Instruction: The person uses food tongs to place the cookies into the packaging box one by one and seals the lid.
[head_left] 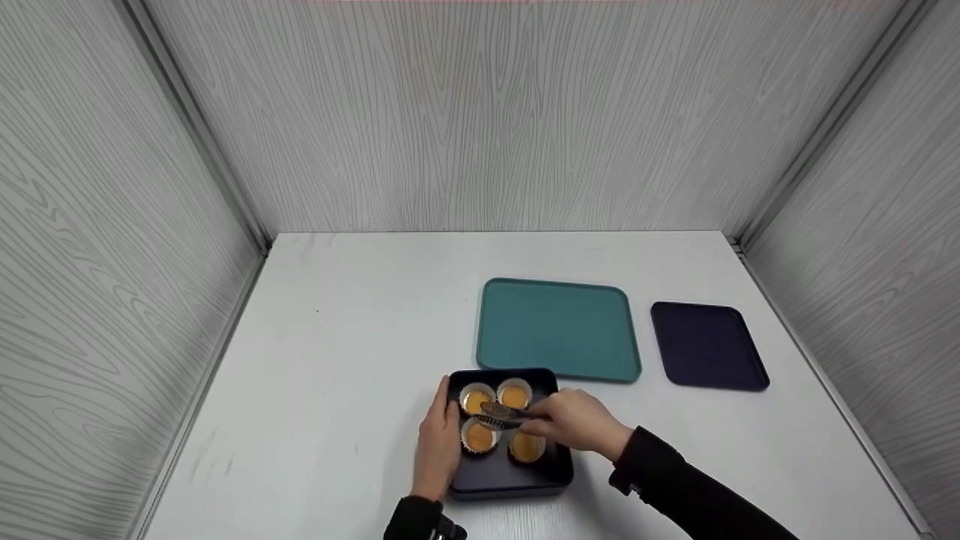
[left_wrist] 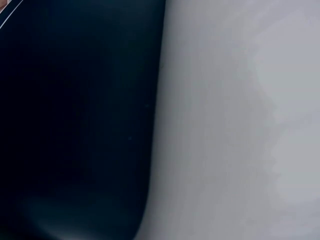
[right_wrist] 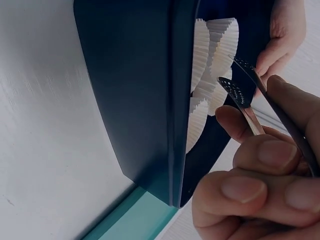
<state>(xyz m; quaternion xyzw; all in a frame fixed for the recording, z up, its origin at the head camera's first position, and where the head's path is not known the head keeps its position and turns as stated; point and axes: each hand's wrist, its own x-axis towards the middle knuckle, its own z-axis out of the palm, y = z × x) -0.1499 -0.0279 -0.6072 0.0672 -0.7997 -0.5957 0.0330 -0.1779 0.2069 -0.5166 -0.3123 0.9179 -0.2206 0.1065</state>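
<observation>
A dark blue box (head_left: pixel 510 480) stands near the front of the table. Inside it sit several small cakes with orange-yellow tops (head_left: pixel 514 397) in white pleated paper cups (right_wrist: pixel 201 55). My left hand (head_left: pixel 437 446) holds the box's left wall, its fingers along the outside. My right hand (head_left: pixel 577 421) grips small metal tongs (right_wrist: pixel 285 120) with perforated heads, reaching over the box from the right. The tong heads are apart above the cakes, and nothing shows between them. The left wrist view shows the dark box wall (left_wrist: pixel 90 120), with the left hand's fingers out of sight.
Just behind the box lies a teal tray (head_left: pixel 559 326), its front edge close to the box's back rim. A flat dark purple tray (head_left: pixel 709 345) lies to its right. White panels (head_left: pixel 495 120) enclose the white table (head_left: pixel 322 360) at the back and sides.
</observation>
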